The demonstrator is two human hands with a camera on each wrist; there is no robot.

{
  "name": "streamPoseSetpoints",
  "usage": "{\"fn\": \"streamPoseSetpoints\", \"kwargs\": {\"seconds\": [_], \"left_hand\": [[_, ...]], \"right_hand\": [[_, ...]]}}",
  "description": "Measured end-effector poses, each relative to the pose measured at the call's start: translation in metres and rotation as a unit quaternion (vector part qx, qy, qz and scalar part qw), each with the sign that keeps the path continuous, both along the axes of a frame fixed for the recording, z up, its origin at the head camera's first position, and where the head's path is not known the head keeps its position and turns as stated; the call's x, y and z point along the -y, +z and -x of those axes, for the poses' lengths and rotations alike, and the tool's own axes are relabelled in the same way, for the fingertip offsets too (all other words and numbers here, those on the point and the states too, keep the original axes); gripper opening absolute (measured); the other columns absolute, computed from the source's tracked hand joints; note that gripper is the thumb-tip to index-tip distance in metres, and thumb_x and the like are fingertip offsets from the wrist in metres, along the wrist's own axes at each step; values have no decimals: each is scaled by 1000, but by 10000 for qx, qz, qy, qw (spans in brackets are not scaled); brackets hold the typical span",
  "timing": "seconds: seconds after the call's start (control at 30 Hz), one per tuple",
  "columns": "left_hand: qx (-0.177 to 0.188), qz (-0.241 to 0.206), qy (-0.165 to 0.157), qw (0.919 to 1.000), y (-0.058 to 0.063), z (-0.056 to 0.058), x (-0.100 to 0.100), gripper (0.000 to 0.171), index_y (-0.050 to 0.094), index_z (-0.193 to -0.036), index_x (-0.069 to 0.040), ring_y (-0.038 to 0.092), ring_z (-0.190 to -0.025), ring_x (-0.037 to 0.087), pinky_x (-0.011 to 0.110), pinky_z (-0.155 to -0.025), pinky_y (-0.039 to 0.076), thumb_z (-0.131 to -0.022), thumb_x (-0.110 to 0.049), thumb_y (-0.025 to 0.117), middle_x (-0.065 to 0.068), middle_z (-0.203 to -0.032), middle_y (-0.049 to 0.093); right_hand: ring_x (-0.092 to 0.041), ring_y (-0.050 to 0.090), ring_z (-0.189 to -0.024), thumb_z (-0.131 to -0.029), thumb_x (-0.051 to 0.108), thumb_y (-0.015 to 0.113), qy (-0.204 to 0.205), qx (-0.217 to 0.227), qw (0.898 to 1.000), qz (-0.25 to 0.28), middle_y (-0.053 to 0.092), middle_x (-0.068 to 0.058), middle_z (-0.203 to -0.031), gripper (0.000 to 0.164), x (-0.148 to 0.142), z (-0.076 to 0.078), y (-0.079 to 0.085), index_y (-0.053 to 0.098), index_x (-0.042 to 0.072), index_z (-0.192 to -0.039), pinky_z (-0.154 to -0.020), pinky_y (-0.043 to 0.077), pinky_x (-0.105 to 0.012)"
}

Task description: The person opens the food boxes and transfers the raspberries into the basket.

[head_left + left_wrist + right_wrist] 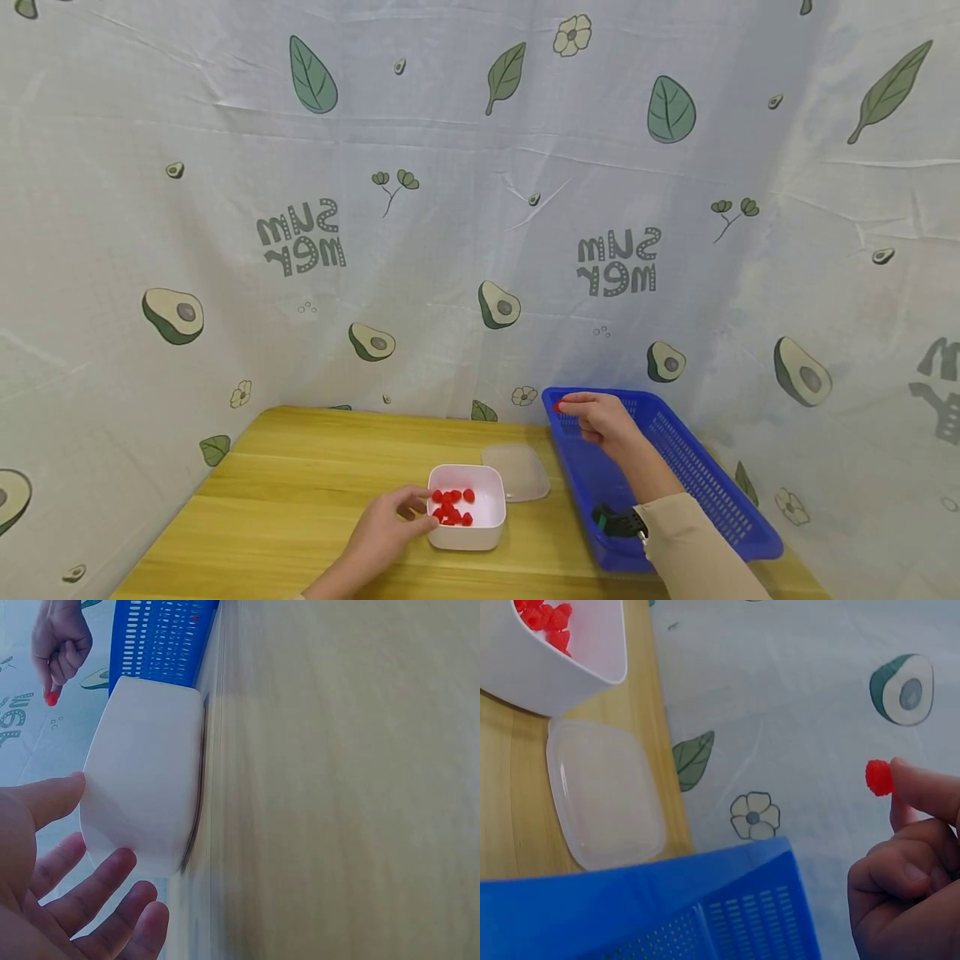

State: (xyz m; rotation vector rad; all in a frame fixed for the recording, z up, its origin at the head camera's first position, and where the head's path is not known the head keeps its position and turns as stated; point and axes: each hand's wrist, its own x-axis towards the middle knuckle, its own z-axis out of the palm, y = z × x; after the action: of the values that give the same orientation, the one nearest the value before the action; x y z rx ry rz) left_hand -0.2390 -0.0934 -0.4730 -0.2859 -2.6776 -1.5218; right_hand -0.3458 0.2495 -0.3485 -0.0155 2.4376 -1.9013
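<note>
In the head view my right hand is over the far left corner of the blue basket. Its thumb and index finger pinch a red raspberry, seen clearly in the right wrist view, while the other fingers are curled. At the left side of a white square container is my left hand. Its thumb touches the container wall in the left wrist view, and the loosely spread fingers lie beside it. Several red raspberries sit inside the container, mostly toward its left side.
A translucent lid lies flat on the wooden table between the container and the basket. Behind the table hangs a printed cloth. A dark wrist strap is on the right wrist.
</note>
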Motion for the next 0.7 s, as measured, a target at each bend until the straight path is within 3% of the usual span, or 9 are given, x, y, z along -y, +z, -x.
{"fn": "streamPoseSetpoints", "kwargs": {"seconds": [0.23,0.43,0.7], "left_hand": [[1,-25,-4,10000,-1,2,1,39,71,-119,-11,60,-91,18,32,-74,51,-86,-31,80,-2,-97,68],[-5,20,19,10000,-1,1,1,39,71,-119,-12,60,-92,18,33,-75,50,-86,-31,80,-2,-97,68],[-49,61,-7,10000,-2,1,1,39,71,-119,-12,60,-91,18,33,-74,50,-86,-32,79,-3,-97,68]], "right_hand": [[-8,28,-47,-96,12,67,-241,26,9993,-293,50,4,-70,39,-22,5,-1,59,-9,-128,-48,29,-25],[-8,27,-48,-96,13,67,-319,145,9987,-363,38,8,-58,45,-38,11,-6,56,-10,-133,-48,28,-26],[-8,25,-46,-96,13,65,-409,355,9964,-649,35,8,-55,49,-58,17,-15,52,-11,-137,-48,28,-27]]}}
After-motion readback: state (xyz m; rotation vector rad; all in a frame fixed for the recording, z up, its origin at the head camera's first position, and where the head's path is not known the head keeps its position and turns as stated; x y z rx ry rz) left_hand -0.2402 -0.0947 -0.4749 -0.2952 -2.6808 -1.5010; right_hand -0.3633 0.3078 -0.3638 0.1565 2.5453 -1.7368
